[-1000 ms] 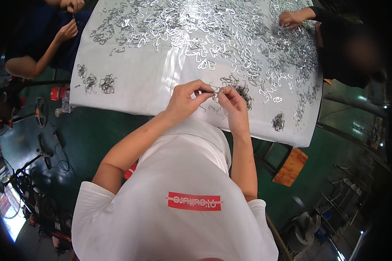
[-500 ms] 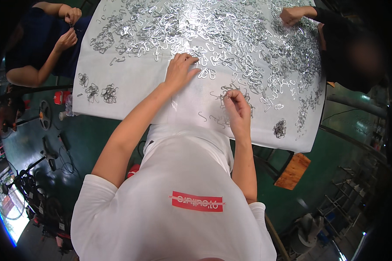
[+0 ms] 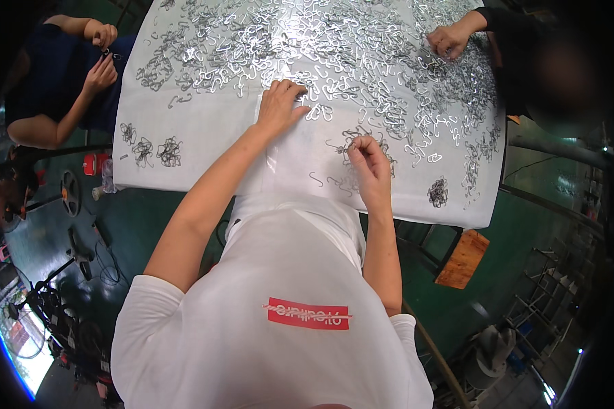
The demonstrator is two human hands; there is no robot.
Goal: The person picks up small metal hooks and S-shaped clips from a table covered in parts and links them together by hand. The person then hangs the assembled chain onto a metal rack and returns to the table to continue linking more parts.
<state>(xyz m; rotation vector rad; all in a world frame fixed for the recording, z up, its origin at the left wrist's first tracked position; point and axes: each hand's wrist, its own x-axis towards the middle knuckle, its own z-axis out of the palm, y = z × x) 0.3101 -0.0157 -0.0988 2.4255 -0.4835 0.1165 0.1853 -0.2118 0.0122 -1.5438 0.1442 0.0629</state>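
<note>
Many small silvery metal S-hooks (image 3: 334,65) lie spread over a white-covered table (image 3: 211,146). At the near edge of the spread, my left hand (image 3: 278,108) rests with thumb and fingers apart, its fingertips beside a few shiny hooks (image 3: 318,112). My right hand (image 3: 371,163) is closed in a pinch above a looser group of darker hooks (image 3: 341,185) near the table's front edge. Whatever sits between those fingertips is too small to make out. Part of that group is hidden under the right hand.
Small heaps of hooks lie at the left (image 3: 169,151) and right (image 3: 437,193). At the far left, a co-worker's hands (image 3: 101,65) hold something small. Another co-worker's hand (image 3: 449,41) reaches into the spread from the right. A wooden board (image 3: 462,259) sits below the table's right side.
My hands have hardly moved; the view has shifted slightly. The right-hand co-worker's hand has come a little left and lower over the hooks, its fingers looser.
</note>
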